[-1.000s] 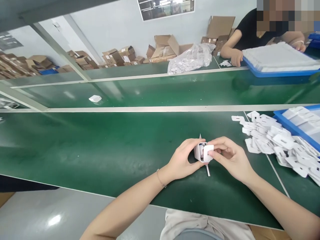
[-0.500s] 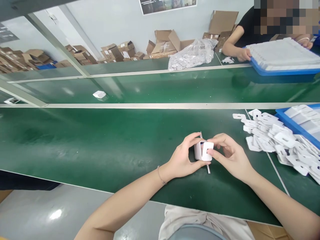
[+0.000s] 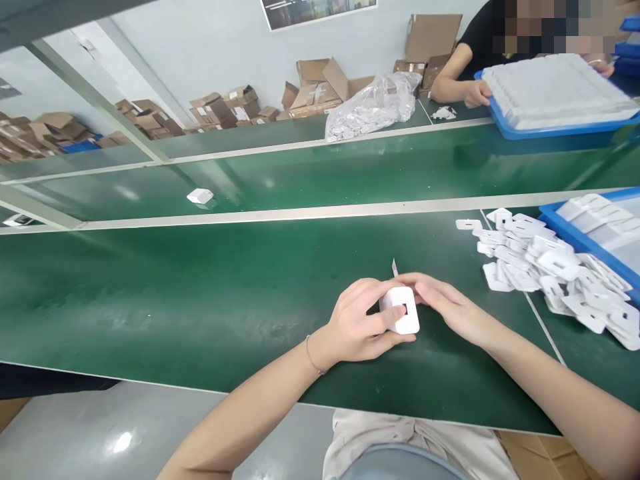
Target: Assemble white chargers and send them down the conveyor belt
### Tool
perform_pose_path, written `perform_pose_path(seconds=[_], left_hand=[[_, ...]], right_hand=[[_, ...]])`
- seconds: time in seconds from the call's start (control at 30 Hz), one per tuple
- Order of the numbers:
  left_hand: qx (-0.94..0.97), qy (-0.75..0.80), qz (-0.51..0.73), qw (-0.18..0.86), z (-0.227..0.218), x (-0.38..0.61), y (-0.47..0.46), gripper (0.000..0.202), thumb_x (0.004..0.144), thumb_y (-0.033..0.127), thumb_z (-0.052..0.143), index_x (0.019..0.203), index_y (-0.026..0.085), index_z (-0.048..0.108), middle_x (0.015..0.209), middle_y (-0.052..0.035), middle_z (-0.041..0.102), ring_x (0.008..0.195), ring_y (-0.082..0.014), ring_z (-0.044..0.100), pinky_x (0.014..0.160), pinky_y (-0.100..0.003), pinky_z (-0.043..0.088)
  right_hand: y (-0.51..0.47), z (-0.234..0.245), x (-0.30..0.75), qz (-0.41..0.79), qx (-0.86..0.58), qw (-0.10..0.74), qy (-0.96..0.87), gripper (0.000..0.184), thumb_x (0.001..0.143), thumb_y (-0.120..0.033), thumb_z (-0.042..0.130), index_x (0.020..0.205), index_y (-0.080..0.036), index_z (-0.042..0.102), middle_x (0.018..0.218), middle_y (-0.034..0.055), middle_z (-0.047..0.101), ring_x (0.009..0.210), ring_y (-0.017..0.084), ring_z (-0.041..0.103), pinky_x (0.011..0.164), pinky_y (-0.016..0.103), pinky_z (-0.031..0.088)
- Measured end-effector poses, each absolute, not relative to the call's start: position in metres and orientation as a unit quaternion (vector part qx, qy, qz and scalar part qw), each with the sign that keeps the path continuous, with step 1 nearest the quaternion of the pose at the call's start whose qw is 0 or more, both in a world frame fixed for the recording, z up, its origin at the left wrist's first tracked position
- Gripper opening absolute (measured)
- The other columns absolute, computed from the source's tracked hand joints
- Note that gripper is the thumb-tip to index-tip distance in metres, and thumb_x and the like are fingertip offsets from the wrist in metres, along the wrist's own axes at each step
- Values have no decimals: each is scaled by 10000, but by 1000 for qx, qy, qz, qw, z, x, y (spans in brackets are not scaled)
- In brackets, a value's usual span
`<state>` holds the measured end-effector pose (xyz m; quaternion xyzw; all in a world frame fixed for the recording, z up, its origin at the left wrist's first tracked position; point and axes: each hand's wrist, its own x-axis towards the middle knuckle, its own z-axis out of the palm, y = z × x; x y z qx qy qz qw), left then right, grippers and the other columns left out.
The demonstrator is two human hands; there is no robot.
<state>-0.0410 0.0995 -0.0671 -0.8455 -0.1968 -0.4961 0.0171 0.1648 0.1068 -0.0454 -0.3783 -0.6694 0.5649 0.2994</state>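
Observation:
My left hand [image 3: 363,323] is wrapped round a small white plastic box [image 3: 411,321]. The box's near face is a rounded plate with a rectangular hole, and my left thumb lies at that hole. On the other side, my right hand [image 3: 450,303] has its fingers stretched out behind the box's upper right edge; whether they touch it I cannot tell. A thin pointed metal blade [image 3: 395,268] lies on the bench just beyond the hands, the rest of it hidden by them.
White cover plates [image 3: 555,260] lie heaped at the right, beside a blue tray [image 3: 547,212] of white parts. Another white box [image 3: 200,196] rests past the bench's pale divider [image 3: 280,215]. Across from me a person holds a loaded blue tray [image 3: 520,133] near a plastic bag [image 3: 373,107].
The plate now sits against the box's face. My right thumb and fingers have left the plate's front and moved behind the box. My left thumb has come onto the plate. The view has shifted slightly.

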Motion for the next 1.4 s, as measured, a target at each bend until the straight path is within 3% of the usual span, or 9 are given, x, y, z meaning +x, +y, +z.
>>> perform_pose_path(seconds=[0.1, 0.2, 0.3, 0.4, 0.57, 0.73, 0.97, 1.23, 1.4], left_hand=[[-860, -195, -470, 33, -61, -41, 96, 244, 925, 366, 633, 1088, 250, 493, 1178, -129, 660, 928, -200, 641, 781, -384, 534], [-861, -223, -456, -32, -58, -39, 92, 236, 928, 318, 627, 1091, 285, 459, 1208, -94, 626, 1034, -205, 621, 891, -418, 506], [-799, -293, -487, -198, -61, -35, 89, 479, 880, 464, 682, 1204, 283, 379, 1281, -122, 509, 1228, -254, 535, 991, -472, 497], [-710, -382, -488, -335, -67, -30, 88, 710, 794, 553, 749, 1291, 257, 337, 1342, -146, 400, 1265, -277, 505, 1011, -474, 520], [-634, -379, -459, -494, -64, -24, 86, 586, 841, 416, 740, 1290, 221, 418, 1287, -124, 576, 1173, -247, 622, 1028, -442, 541], [-643, -376, -483, -460, -61, -22, 83, 567, 857, 328, 717, 1327, 194, 429, 1282, -129, 633, 1152, -242, 657, 1017, -415, 557], [-678, -345, -510, -401, -62, -20, 76, 497, 886, 348, 677, 1284, 194, 423, 1205, -129, 667, 1069, -242, 683, 904, -386, 591], [-682, -333, -528, -380, -65, -17, 77, 528, 899, 405, 651, 1311, 203, 390, 1230, -137, 661, 1048, -243, 694, 857, -378, 597], [-662, -338, -500, -445, -66, -22, 86, 580, 817, 375, 752, 1279, 200, 447, 1193, -125, 688, 1079, -244, 690, 898, -383, 592]], right_hand=[[106, -40, 163, 619, -339, 271, -655, 438, 977, -591, 506, 1225, -280, 690, 1113, 40, 714, 1050, 242, 659, 954, 379, 540], [105, -42, 159, 631, -318, 313, -634, 417, 946, -567, 579, 1245, -299, 695, 1151, 37, 720, 1041, 243, 674, 915, 380, 573], [105, -49, 155, 589, -355, 377, -620, 414, 934, -547, 608, 1256, -300, 693, 1282, 45, 682, 1149, 269, 643, 984, 421, 551], [104, -54, 153, 547, -377, 426, -614, 405, 960, -537, 577, 1293, -324, 664, 1360, 25, 637, 1201, 252, 618, 1029, 405, 523], [100, -53, 150, 489, -370, 450, -650, 313, 998, -455, 554, 1291, -389, 642, 1352, -32, 636, 1218, 199, 605, 999, 308, 535], [93, -53, 143, 462, -338, 454, -683, 298, 1044, -423, 463, 1312, -408, 592, 1357, -32, 612, 1247, 181, 577, 1045, 309, 500], [88, -59, 136, 344, -300, 472, -754, 335, 1070, -395, 348, 1373, -374, 488, 1248, 59, 579, 1125, 225, 584, 935, 395, 533], [87, -57, 129, 324, -322, 496, -739, 321, 1055, -457, 337, 1218, -317, 575, 1156, 86, 599, 1025, 250, 608, 828, 430, 548], [89, -57, 136, 397, -336, 485, -703, 332, 1043, -497, 391, 1256, -344, 595, 1252, 52, 619, 1150, 231, 597, 992, 404, 512]])
